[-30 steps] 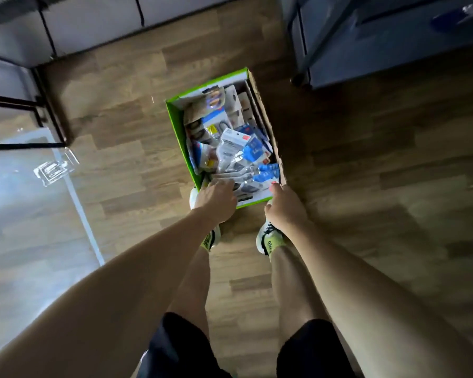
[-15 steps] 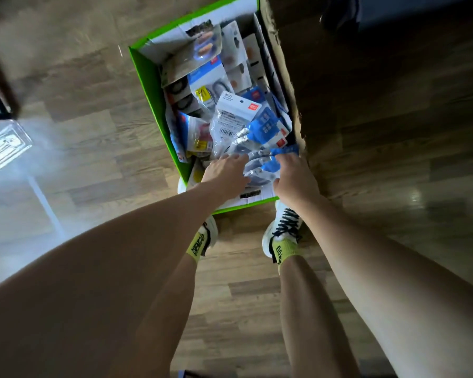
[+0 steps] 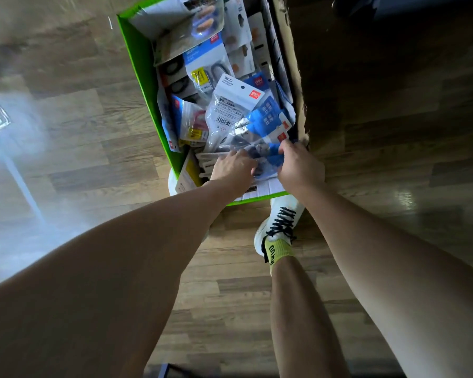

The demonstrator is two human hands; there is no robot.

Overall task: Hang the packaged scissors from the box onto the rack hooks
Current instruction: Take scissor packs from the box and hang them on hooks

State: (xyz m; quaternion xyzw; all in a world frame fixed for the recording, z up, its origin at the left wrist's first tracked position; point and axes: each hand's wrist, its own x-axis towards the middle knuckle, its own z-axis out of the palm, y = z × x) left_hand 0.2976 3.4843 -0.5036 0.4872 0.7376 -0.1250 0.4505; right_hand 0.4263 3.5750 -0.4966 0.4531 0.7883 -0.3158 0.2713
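**Both hands down among the packaged scissors**

While bent over the green-walled box (image 3: 137,64) on the wooden floor (image 3: 393,159), reaching in with both bare arms. Left hand (image 3: 234,167) laid on the heap at the box's six o'clock end, fingers spread forward over clear-wrapped packs; whether gripping anything cannot be told, fingertips being hidden against the plastic. Right hand (image 3: 299,166) just beside it at three o'clock, fingers curled and pinching the blue-topped edge of a pack of the packaged scissors (image 3: 260,126) hard against the brown cardboard wall. Scissors packs piled in the near half of the box, blue header cards fanned toward one o'clock, a white-backed pack (image 3: 231,105) with a barcode lying tilted on top at twelve o'clock from the left hand. Other carded goods stacked further in, toward the far end. White laced shoe (image 3: 280,222) with a yellow sock (image 3: 277,252) planted on the floor at six o'clock from the box, touching its near wall.
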